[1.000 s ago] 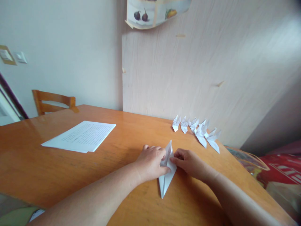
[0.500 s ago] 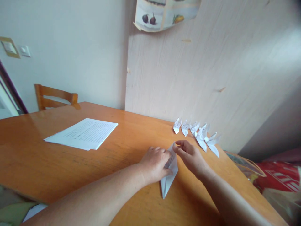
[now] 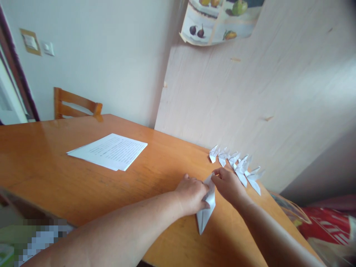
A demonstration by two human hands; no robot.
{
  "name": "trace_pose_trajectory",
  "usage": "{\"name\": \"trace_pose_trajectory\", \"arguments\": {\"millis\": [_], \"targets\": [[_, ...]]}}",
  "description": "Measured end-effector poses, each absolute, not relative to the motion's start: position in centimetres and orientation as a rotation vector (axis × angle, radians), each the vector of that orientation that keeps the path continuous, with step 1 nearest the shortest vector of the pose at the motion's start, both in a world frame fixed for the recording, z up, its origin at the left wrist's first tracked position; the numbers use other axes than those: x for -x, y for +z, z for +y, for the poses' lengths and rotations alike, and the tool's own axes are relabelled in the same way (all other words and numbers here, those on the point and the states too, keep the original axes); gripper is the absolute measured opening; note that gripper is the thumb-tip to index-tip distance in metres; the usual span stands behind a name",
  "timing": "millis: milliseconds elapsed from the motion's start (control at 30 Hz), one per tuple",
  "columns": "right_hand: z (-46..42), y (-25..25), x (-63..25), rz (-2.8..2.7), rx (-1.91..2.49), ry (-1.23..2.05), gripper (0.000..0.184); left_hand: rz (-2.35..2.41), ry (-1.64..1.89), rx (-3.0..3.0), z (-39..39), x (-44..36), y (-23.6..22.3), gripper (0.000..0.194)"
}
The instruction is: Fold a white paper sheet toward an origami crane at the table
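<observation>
A long diamond of folded white paper [image 3: 205, 217] lies on the wooden table, its lower point toward me. My left hand [image 3: 192, 194] comes from the left and grips the paper's middle, thumb below and fingers above, pressing it to the tabletop. At the far tip, my right hand [image 3: 229, 185] pinches the paper between thumb and forefinger. Part of the sheet is hidden under my left fingers. Just beyond my right hand stands a row of several folded paper figures [image 3: 241, 172] with upright points, some showing print.
A stack of printed sheets [image 3: 108, 152] lies on the left of the table [image 3: 155, 163]. Behind it stands a wooden chair [image 3: 76, 102]. A wall borders the far edge. Red packaging [image 3: 325, 224] sits beyond the right edge.
The camera view has tilted and shifted, so the scene sits differently. My right hand's fingers have closed in on the paper's far tip. My left hand keeps its hold on the paper's middle.
</observation>
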State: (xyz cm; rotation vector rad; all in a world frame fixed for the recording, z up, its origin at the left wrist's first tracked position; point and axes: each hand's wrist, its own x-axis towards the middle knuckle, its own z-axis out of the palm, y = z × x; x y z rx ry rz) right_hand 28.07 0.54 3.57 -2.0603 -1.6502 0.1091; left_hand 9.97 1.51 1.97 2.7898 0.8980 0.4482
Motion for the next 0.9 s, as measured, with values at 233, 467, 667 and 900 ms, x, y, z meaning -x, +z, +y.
{"name": "trace_pose_trajectory", "arguments": {"millis": [233, 467, 667, 900], "targets": [[0.6, 4.8, -27.1, -1.653, 2.133, -0.040, 0.009, 0.903, 0.394, -2.775, 1.5, -10.1, 2.0, 0.033], [0.7, 4.9, -27.4, -1.602, 2.082, 0.099, 0.010, 0.929, 0.393, -2.779, 1.3, -10.0, 2.0, 0.034], [-1.0, 4.8, -28.7, -1.585, 1.911, 0.551, 0.033, 0.904, 0.401, -2.759, 1.2, -9.9, 2.3, 0.032], [-2.0, 3.3, -30.6, -1.599, 1.596, 1.050, 0.028, 0.899, 0.415, -2.768, 1.6, -10.0, 1.9, 0.034]]}}
